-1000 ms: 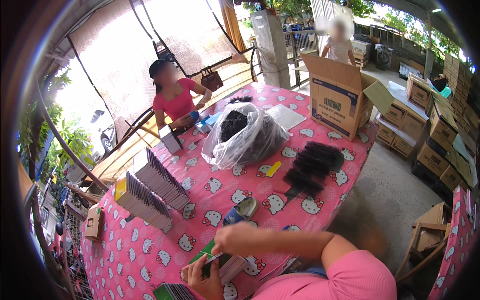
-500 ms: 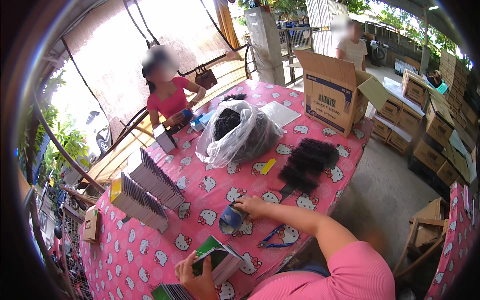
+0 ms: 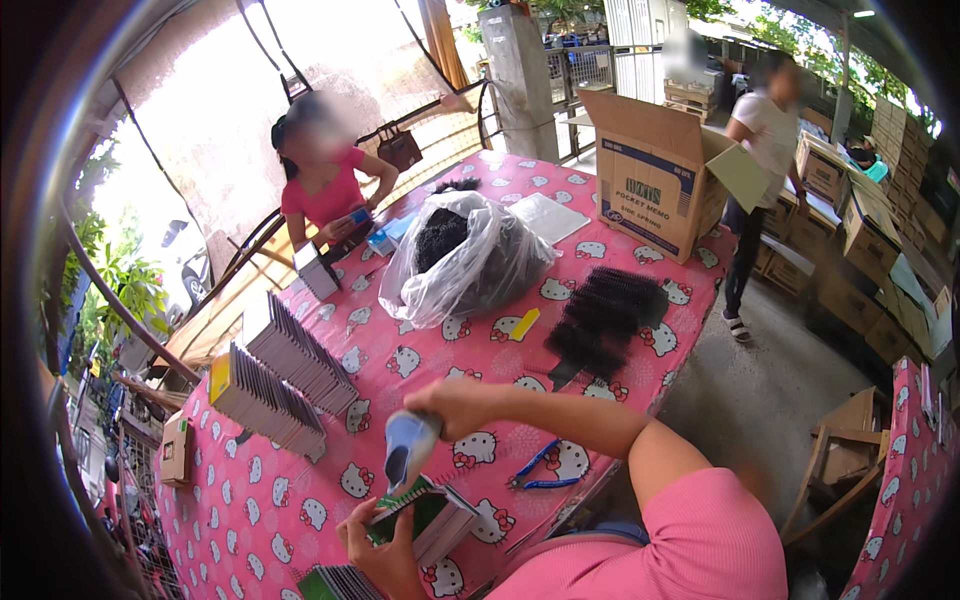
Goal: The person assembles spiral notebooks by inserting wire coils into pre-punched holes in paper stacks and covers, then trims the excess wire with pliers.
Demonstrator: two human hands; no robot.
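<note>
Near the table's front edge, my left hand (image 3: 385, 550) is closed around a small stack of green-covered notepads (image 3: 445, 527), thumb over the top cover. My right hand (image 3: 450, 406) grips a rounded blue-and-grey tool (image 3: 408, 447), tilted with its narrow end down just over the far edge of that stack. I cannot make out the tool's exact kind or whether its end touches the pads. Another row of green-covered pads (image 3: 350, 583) lies at the lower edge, by my left wrist. Blue-handled pliers (image 3: 545, 468) rest on the table to the right, below my right forearm.
Two tall rows of notepads, a nearer one (image 3: 270, 405) and a farther one (image 3: 300, 358), stand at left. A pile of black spiral bindings (image 3: 605, 322), a yellow strip (image 3: 524, 324), a plastic bag (image 3: 480, 275) and an open carton (image 3: 645, 185) sit beyond. A co-worker (image 3: 325, 190) sits across.
My right hand has lifted the blue-and-grey tool off the table and brought it left and nearer, over the green-covered pads. A person in the background has walked to the right, past the carton.
</note>
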